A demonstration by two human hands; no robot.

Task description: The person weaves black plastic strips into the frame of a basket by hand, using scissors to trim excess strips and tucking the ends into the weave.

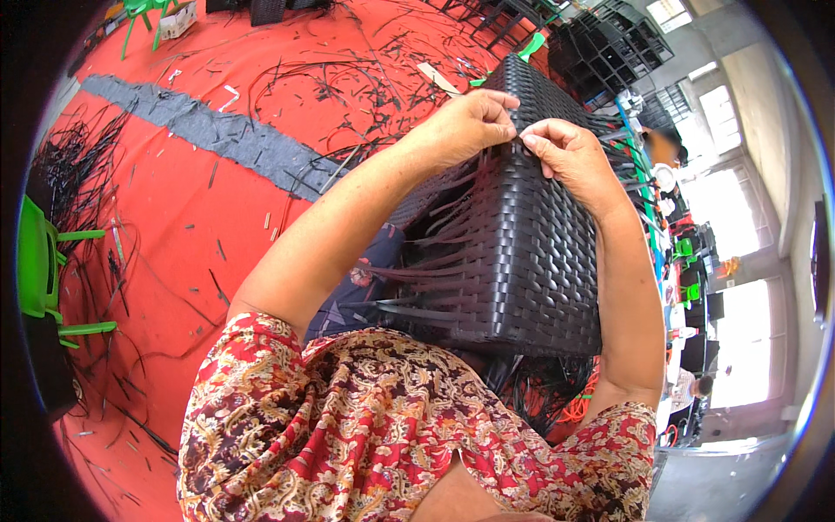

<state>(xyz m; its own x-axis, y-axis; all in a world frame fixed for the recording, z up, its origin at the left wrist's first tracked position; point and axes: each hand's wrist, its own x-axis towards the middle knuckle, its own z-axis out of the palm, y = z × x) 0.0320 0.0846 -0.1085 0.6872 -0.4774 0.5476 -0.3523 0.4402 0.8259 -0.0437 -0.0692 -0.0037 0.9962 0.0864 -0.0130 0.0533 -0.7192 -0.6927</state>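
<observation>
A black woven piece of furniture (544, 261), made of flat glossy strips, stands in front of me. Along its left side many loose strip ends (444, 270) hang out in a fringe. At its top edge, towards the far end, my left hand (474, 126) has thumb and fingers closed over a black strip. Close by on the right, my right hand (570, 157) pinches at the same edge, thumb against forefinger. The fingertips of both hands nearly meet there. Most of the strip between them is covered by my fingers.
Red floor covering (183, 235) is littered with black strip scraps, and a grey band (235, 139) crosses it. Green chairs (39, 261) stand at the left rim, near a heap of black strips (74, 174). Stacked black frames (609, 52) and a person (687, 387) are at the right.
</observation>
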